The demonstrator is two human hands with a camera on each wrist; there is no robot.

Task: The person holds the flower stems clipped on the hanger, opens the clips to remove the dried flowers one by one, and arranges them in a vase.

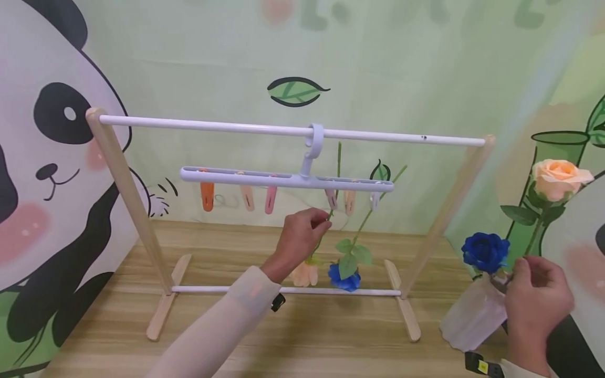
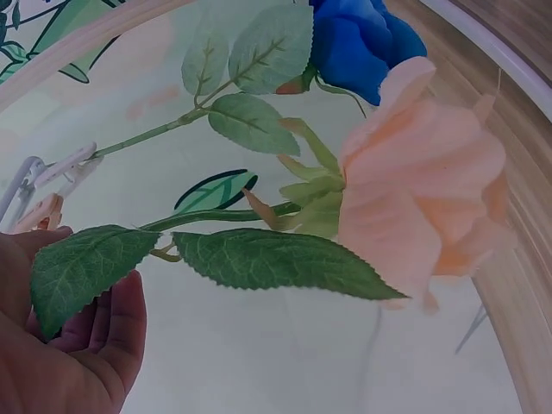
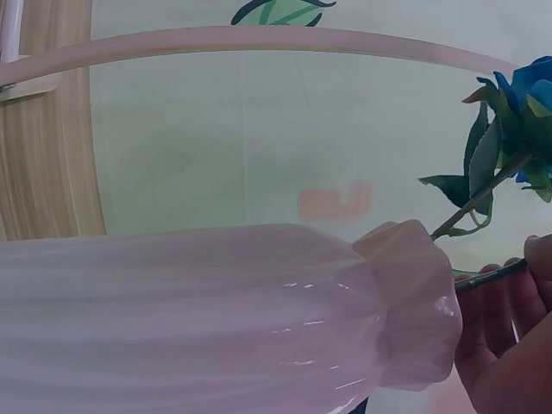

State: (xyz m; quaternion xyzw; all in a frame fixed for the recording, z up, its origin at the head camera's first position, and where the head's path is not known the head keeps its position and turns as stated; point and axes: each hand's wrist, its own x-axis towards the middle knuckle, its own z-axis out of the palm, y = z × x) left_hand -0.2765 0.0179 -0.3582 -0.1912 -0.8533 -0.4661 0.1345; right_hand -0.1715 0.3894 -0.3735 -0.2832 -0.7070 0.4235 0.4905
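Note:
My left hand (image 1: 302, 233) pinches the green stem of a peach rose (image 1: 304, 274) that hangs head down under a lavender clip hanger (image 1: 264, 180). Its stem runs up past the hanger beside a mauve clip (image 1: 331, 199); the left wrist view shows dark leaves (image 2: 285, 259) close to the palm. Beside it a blue rose (image 1: 345, 277) hangs head down, its stem at a white clip (image 1: 375, 201). On the right, my right hand (image 1: 539, 294) holds the stem of another peach rose (image 1: 561, 178), upright at the mouth of a white vase (image 1: 472, 315). A second blue rose (image 1: 486, 252) stands in this vase.
The hanger hooks over the white top bar (image 1: 212, 126) of a rack with wooden legs (image 1: 127, 199). Orange (image 1: 207, 197) and pink clips (image 1: 271, 200) hang on its left half. A lower bar (image 1: 203, 289) crosses near the wooden table (image 1: 113, 315). Behind is a panda-printed backdrop (image 1: 212, 68).

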